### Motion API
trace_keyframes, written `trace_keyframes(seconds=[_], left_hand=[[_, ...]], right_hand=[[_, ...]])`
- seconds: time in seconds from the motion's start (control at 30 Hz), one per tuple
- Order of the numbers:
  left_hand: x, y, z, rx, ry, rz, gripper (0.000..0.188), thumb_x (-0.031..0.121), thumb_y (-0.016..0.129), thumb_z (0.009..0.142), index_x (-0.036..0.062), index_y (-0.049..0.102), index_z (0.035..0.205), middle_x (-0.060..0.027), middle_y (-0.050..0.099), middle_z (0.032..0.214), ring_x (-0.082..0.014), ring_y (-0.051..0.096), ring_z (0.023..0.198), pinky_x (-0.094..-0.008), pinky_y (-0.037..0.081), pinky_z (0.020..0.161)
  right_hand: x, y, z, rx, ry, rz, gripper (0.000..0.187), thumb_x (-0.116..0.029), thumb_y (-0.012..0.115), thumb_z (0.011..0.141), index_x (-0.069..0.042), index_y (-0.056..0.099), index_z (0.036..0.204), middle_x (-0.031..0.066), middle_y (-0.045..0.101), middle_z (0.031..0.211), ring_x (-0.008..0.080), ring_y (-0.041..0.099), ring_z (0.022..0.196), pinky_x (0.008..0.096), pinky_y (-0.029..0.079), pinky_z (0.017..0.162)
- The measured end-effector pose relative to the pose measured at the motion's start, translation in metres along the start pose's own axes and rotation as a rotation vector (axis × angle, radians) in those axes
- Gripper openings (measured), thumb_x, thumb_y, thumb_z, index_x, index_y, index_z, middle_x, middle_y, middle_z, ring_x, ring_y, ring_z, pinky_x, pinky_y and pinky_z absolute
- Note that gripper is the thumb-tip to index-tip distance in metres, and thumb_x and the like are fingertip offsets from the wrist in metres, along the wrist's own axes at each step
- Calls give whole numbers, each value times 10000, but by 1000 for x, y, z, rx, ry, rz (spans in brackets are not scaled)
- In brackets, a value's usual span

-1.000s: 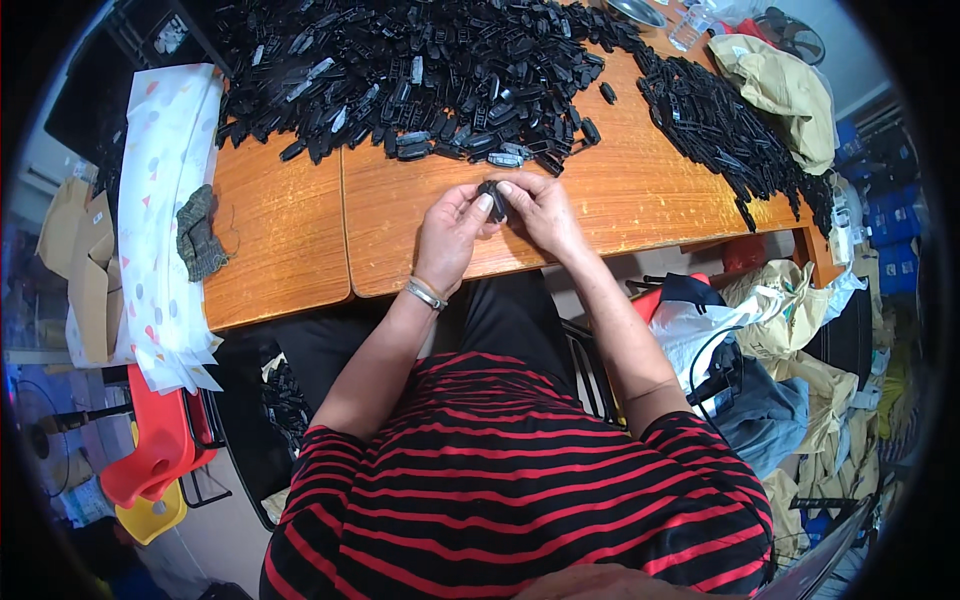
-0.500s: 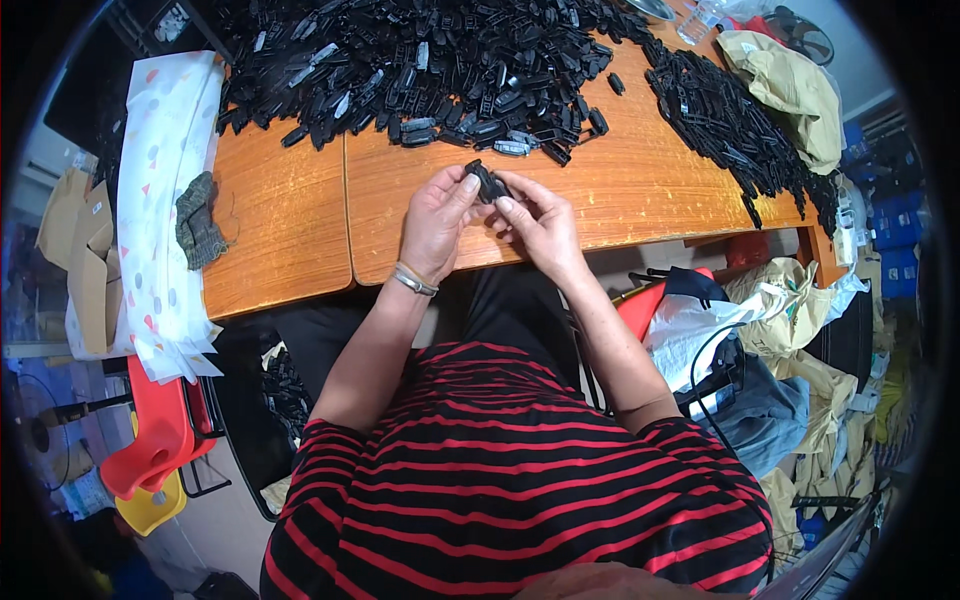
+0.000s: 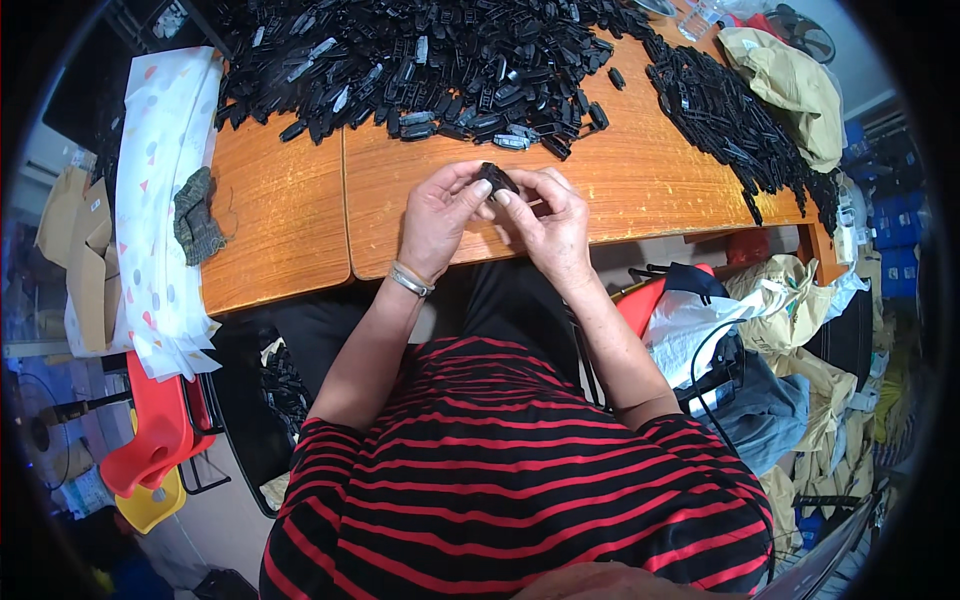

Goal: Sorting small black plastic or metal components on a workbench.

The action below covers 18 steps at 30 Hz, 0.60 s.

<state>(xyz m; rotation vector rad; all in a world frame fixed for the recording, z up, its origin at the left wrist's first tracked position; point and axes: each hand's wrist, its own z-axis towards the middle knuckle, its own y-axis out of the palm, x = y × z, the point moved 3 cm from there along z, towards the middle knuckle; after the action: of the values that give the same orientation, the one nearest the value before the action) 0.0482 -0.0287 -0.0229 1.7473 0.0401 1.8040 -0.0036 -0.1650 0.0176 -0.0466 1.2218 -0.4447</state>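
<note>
Between my two hands, over the near edge of the table, is a small black plastic part (image 3: 497,180). My left hand (image 3: 443,215) is closed on its left side, the thumb resting on it. From the other side my right hand (image 3: 547,218) pinches the same part between thumb and fingers. The fingers hide much of it, so its exact kind does not show. Beyond my hands spreads a large heap of similar black plastic parts (image 3: 440,75), several with a greyish shine.
At the right of the wooden table (image 3: 280,220) lies a second pile of long black parts (image 3: 715,120). A dark knitted glove (image 3: 198,215) and a white patterned sheet (image 3: 160,180) are at the left. A red chair (image 3: 150,440) stands lower left; bags (image 3: 775,300) crowd the right.
Both hands have shifted slightly right with the black part, which has turned between the fingers. The right fingers now close further around it.
</note>
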Motion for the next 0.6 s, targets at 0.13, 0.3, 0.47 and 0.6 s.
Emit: trace_keyframes(seconds=[0.13,0.3,0.47,0.6], left_hand=[[-3,4,-5,24,11,72,269,86,583,918,-22,571,1164,-38,645,944,-49,574,711,-177,483,659],[0,9,-12,82,13,144,235,148,523,962,-12,587,1121,-25,633,908,-39,541,691,-163,454,624],[-3,12,-7,-41,-10,164,286,260,433,1001,32,571,897,4,565,739,-48,488,629,-182,407,569],[-8,13,1,-63,-29,141,296,258,437,998,41,556,836,0,552,713,-63,502,644,-211,421,589]], right_hand=[[7,2,-2,8,-85,-139,198,-43,710,788,-9,670,979,69,591,823,120,607,666,244,493,557],[10,14,-13,72,-232,-288,362,-52,762,725,-24,596,1046,103,580,904,163,603,703,267,509,587],[20,29,-21,-59,27,-42,404,-69,730,766,-17,499,1094,39,526,844,112,528,759,277,475,673],[31,26,-15,-167,176,87,356,-80,712,796,-39,507,1084,9,554,841,61,532,759,221,464,647]])
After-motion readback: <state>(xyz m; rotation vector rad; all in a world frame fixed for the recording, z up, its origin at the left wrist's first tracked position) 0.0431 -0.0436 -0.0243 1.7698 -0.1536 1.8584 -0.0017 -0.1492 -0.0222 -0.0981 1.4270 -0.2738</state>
